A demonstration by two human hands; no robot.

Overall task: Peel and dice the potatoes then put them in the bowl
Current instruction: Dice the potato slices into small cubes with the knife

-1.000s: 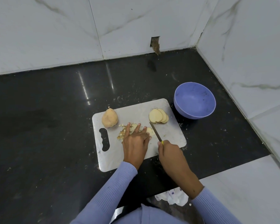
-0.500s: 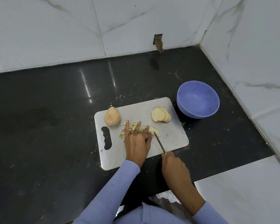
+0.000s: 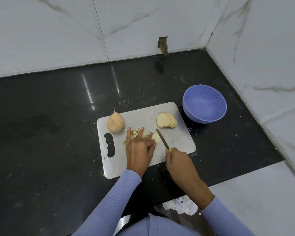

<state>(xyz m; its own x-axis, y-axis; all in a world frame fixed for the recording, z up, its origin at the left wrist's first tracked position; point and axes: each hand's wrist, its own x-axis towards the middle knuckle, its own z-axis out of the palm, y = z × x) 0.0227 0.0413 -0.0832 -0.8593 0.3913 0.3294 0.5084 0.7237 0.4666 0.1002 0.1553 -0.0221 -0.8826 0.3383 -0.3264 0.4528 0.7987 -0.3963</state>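
A grey cutting board [image 3: 179, 143] lies on the black counter. My left hand [image 3: 140, 149] lies flat on it with straight fingers over a pile of diced potato [image 3: 138, 132] and a slice [image 3: 156, 137]. My right hand [image 3: 179, 163] grips a small knife [image 3: 162, 139] whose blade lies just right of that slice. A whole peeled potato [image 3: 115, 124] sits at the board's back left. A fan of potato slices [image 3: 166, 122] lies at its back right. An empty purple bowl [image 3: 204, 103] stands right of the board.
White marble walls [image 3: 262, 48] close the counter at the back and right. The black counter [image 3: 49, 125] stretches to the left. A crumpled white wrapper [image 3: 182, 206] lies below the counter's front edge near my right forearm.
The knife has shifted slightly back toward me beside the slice. My left hand stays on the diced pile. The camera view has drifted a little.
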